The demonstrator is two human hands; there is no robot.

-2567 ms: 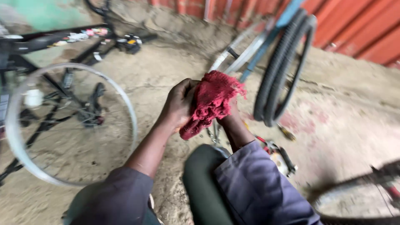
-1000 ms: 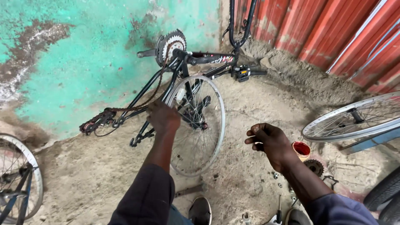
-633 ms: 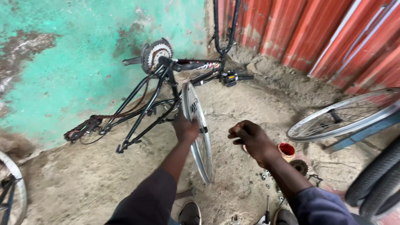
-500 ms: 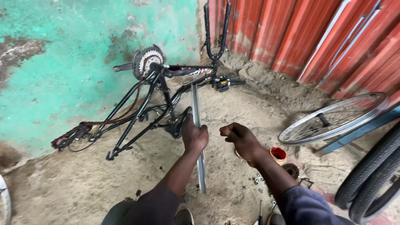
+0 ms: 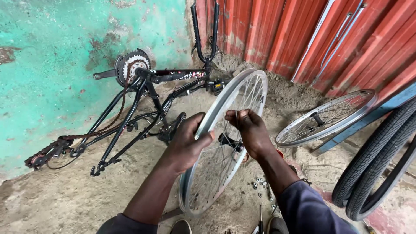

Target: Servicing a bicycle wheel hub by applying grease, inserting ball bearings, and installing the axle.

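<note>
Silver and bare of any tyre, a spoked bicycle wheel (image 5: 225, 143) is standing upright on the dirt floor (image 5: 65, 203) at the centre of the view, its lower rim resting on the ground just ahead of the person's feet. The left hand (image 5: 186, 145) is wrapping the rim at about ten o'clock on the wheel, fingers curled together over the metal with the thumb pressing along its edge. The right hand (image 5: 251, 132) is reaching in among the spokes near one o'clock, its fingertips pinching a thin spoke just above the dark hub (image 5: 229, 142). Small nuts and bits (image 5: 260, 182) are lying on the dirt at five o'clock from the wheel. A black bicycle frame (image 5: 143, 108) with chainring and chain is lying upside down at ten o'clock, against a green wall (image 5: 52, 52). A second rim (image 5: 325, 118) is leaning at three o'clock beside red corrugated sheeting (image 5: 303, 39), and black tyres (image 5: 381, 160) are standing farther right.
</note>
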